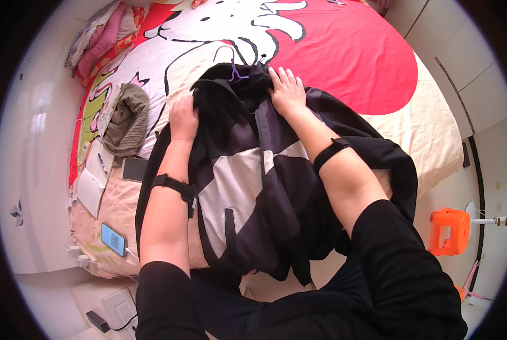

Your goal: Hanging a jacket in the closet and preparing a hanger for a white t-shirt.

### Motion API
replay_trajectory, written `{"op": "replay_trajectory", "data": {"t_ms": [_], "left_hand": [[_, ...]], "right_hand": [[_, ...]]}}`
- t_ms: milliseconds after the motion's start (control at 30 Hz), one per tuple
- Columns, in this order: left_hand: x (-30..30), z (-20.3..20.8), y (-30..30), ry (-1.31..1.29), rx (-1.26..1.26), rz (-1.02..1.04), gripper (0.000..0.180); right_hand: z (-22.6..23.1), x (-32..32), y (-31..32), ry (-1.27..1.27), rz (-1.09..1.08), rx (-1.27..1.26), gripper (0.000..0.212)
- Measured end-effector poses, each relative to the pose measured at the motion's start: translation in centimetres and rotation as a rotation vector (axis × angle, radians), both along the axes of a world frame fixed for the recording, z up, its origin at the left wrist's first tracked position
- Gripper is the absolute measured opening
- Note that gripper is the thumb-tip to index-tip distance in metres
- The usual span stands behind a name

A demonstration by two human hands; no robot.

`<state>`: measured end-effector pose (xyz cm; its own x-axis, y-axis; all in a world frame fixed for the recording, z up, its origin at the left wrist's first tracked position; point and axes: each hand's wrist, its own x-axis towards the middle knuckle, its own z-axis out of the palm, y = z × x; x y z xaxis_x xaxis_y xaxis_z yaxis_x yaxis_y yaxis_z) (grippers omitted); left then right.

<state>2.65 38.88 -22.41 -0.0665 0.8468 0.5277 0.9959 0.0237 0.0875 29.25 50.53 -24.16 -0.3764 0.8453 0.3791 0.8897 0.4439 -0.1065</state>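
A black jacket with grey and white panels is spread front up over the bed's near edge, its lower hem hanging toward my lap. A purple hanger shows at its collar, the hook lying on the bedding. My left hand is closed at the jacket's left shoulder edge, fingers curled at the cloth and partly hidden. On the other side of the collar, my right hand lies on the dark fabric with its fingers stretched out and slightly apart. Both forearms wear black straps.
Left of the jacket lie a folded olive garment, an open notebook with a pen, a dark flat device and a lit phone on a cable. Folded bedding is piled far left. An orange stool stands at right.
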Motion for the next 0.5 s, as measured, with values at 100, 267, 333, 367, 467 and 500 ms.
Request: {"op": "replay_trajectory", "data": {"t_ms": [100,267,333,367,467,500], "left_hand": [[0.4,-6.4,-0.3,0.069,-0.219,0.207,0.05],[-0.3,-6.6,0.1,-0.002,-0.449,0.25,0.056],[0.0,-5.6,-1.4,-0.005,-0.485,0.275,0.057],[-0.1,-4.6,-2.4,-0.013,-0.472,0.235,0.059],[5.2,-0.9,-7.7,-0.082,-0.15,0.172,0.06],[6.5,0.6,-11.0,-0.153,-0.07,0.114,0.061]], "right_hand": [[-4.1,0.1,0.5,-0.028,-0.043,-0.063,0.065],[-5.0,0.2,0.8,-0.023,-0.035,-0.093,0.066],[-3.8,0.7,0.4,0.0,-0.001,-0.174,0.07],[-2.9,0.9,0.0,0.035,0.061,-0.235,0.074],[-1.1,5.4,-3.0,0.043,0.154,-0.258,0.082],[0.3,6.6,-5.4,0.044,0.158,-0.252,0.08]]}}
